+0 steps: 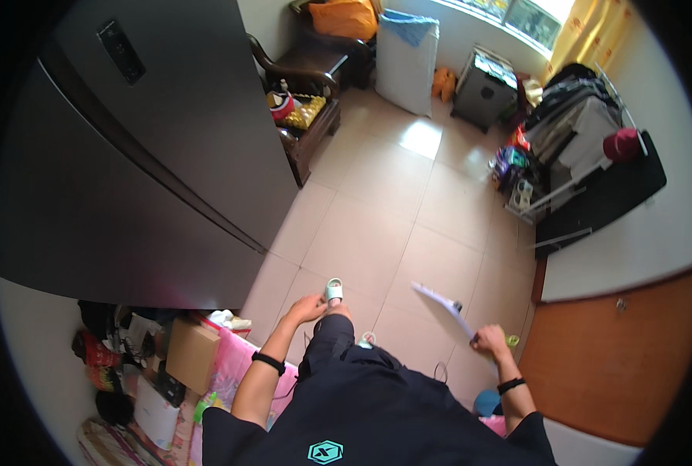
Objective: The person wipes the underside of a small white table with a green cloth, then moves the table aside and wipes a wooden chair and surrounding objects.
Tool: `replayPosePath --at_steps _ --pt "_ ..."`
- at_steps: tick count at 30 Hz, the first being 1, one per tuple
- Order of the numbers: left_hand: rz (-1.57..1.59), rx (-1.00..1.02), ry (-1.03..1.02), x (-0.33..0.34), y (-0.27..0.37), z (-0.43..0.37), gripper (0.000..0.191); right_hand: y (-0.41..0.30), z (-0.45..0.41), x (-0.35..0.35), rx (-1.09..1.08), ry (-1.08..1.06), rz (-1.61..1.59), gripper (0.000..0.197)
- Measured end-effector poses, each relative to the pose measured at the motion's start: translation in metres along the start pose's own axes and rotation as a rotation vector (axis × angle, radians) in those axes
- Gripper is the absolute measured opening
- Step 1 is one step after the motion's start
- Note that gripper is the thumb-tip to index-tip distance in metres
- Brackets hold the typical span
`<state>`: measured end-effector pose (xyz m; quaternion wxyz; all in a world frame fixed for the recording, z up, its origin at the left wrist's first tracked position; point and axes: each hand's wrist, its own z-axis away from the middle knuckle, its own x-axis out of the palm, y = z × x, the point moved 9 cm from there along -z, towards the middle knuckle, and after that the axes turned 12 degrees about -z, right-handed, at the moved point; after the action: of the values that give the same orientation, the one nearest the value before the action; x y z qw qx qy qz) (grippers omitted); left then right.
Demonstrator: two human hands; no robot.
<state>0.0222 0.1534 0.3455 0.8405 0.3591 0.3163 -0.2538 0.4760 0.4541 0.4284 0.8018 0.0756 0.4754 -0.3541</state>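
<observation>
My right hand grips one end of a thin, flat, whitish board. The board is seen nearly edge-on and slants up and to the left above the floor, with a small dark part on its side. Beside my raised knee hangs my left hand, its fingers loosely bent and nothing visible in them. A pale green slide sandal is on my forward foot; the other sandal shows partly below my shorts.
A tall dark refrigerator stands at left, with a wooden armchair beyond it. Tiled floor stretches ahead. Along the right are a clothes rack and a brown wooden door. Behind at left, a cardboard box rests among clutter.
</observation>
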Motion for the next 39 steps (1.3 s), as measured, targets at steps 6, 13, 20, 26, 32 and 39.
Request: replayPosePath --at_steps 6,13,20,26,32,39 --pt "-0.050 -0.156 -0.062 -0.005 -0.087 -0.041 0.040 0.049 -0.048 0.056 0.151 -0.372 0.056 0.033" --pt "-0.167 -0.301 -0.129 -0.125 -0.076 -0.171 0.043 0.113 -0.058 0.083 0.405 -0.409 -0.188 0.054" --pt "-0.250 0.023 -0.032 -0.238 0.024 -0.353 0.039 0.099 -0.141 0.000 0.538 -0.325 -0.213 0.052" --pt "-0.163 0.233 0.081 -0.298 0.133 -0.476 0.037 0.103 -0.288 -0.109 0.440 -0.087 -0.188 0.044" --pt "-0.157 0.291 -0.012 -0.358 0.187 -0.534 0.042 0.088 -0.473 -0.257 0.080 0.122 -0.253 0.030" --pt "-0.127 0.154 0.279 -0.447 0.147 -0.576 0.062 0.001 -0.590 -0.458 -0.422 0.370 0.026 0.026"
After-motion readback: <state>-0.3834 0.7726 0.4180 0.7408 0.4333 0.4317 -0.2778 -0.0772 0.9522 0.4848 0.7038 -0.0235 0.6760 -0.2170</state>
